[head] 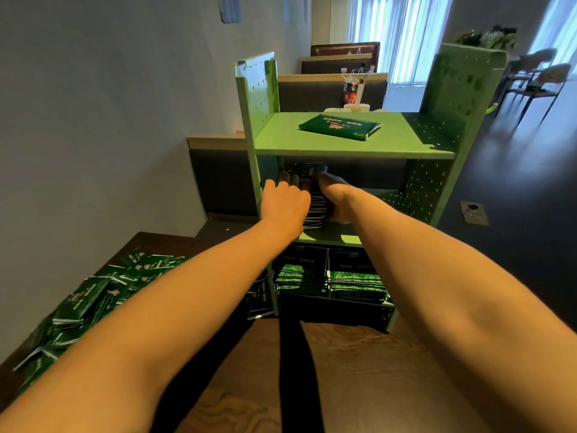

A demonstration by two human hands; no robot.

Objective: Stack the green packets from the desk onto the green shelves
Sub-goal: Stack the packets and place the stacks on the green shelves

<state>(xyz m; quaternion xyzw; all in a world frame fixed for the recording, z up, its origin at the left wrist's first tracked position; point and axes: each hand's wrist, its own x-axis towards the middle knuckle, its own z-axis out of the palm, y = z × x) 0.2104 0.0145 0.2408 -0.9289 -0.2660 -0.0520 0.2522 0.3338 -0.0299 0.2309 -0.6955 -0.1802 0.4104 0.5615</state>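
Loose heap of green packets [93,295] on desk [150,242], left of green shelves [352,148]. Inside middle bay of shelves: left hand [285,204] curled round left side of stack [316,210], right hand [335,195] clamped on right side. Stack squeezed between both, just above bay floor or touching it, can't tell. Lone packet [340,127] on top board of shelves; filled stacks [327,279] in bay below.

Risks: slick wrappers plus side squeeze only, so middle packets likely to shoot out or fan on uneven release. Possible snag on underside of top board. Off-square release likely to leave a leaning stack.

Orientation: packets seemingly flat, pale edges toward camera. Long axis probably front-to-back into shelves, partly hidden by hands. Lone packet's long axis across shelves, slightly skewed.
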